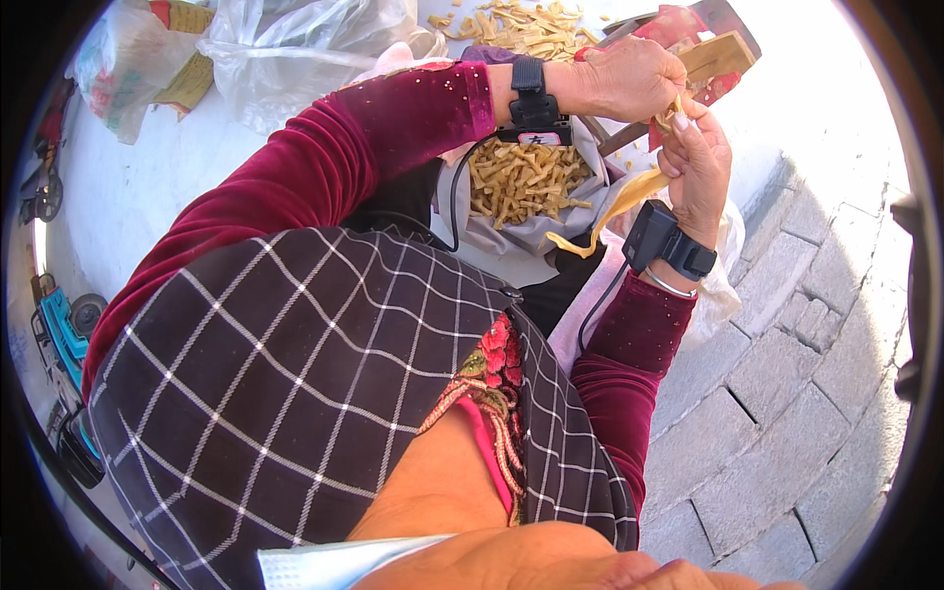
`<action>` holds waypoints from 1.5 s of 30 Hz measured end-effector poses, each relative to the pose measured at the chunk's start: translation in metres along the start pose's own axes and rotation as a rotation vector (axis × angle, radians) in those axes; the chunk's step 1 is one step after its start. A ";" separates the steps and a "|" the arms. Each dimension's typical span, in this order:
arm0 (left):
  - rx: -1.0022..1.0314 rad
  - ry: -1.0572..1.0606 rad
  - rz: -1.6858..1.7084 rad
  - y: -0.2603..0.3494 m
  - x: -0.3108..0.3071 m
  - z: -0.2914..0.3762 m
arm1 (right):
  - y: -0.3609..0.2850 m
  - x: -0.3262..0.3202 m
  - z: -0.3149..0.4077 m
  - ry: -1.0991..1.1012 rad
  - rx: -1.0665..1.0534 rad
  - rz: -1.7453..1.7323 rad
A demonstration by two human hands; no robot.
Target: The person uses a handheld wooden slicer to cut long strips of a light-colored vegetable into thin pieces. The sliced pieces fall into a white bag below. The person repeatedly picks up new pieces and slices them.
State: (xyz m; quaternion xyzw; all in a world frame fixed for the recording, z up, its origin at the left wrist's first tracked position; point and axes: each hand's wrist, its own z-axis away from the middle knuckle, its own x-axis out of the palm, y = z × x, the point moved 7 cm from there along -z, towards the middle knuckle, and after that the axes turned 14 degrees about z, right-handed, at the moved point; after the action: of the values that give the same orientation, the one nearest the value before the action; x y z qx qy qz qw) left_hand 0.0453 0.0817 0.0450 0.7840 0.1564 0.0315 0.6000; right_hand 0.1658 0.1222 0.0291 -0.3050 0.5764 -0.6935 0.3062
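Note:
My left hand (627, 77) and my right hand (697, 155) meet at the upper right, in front of a wooden board. Between their fingertips a folded end of a tan, pliable strip (630, 198) is pinched. The strip's long tail hangs down from my right hand to the lower left and curls at its tip. Below my left wrist lies an open grey cloth bag (453, 195) holding many small tan pieces (523, 181), which look folded or knotted. What the strip is made of, I cannot tell.
A loose pile of tan strips (523, 29) lies beyond my left wrist. The wooden board (715, 59) rests with red material around it. Clear plastic bags (310, 59) lie at upper left. Grey paving blocks (767, 435) cover the right side. A blue wheeled object (63, 332) stands far left.

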 end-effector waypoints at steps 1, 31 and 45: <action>-0.176 -0.061 0.187 -0.011 0.004 0.000 | -0.001 -0.002 0.001 0.023 -0.023 0.056; -0.268 -0.669 0.457 -0.006 -0.008 0.005 | -0.010 -0.035 0.017 0.114 -0.246 0.227; -0.471 -0.836 0.042 -0.032 0.009 0.019 | -0.010 -0.027 0.017 0.197 -0.164 0.703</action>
State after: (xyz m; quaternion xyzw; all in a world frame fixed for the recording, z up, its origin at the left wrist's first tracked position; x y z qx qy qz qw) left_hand 0.0514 0.0741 0.0077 0.5751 -0.1256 -0.2399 0.7720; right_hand 0.1955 0.1342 0.0395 -0.0436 0.7261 -0.5238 0.4432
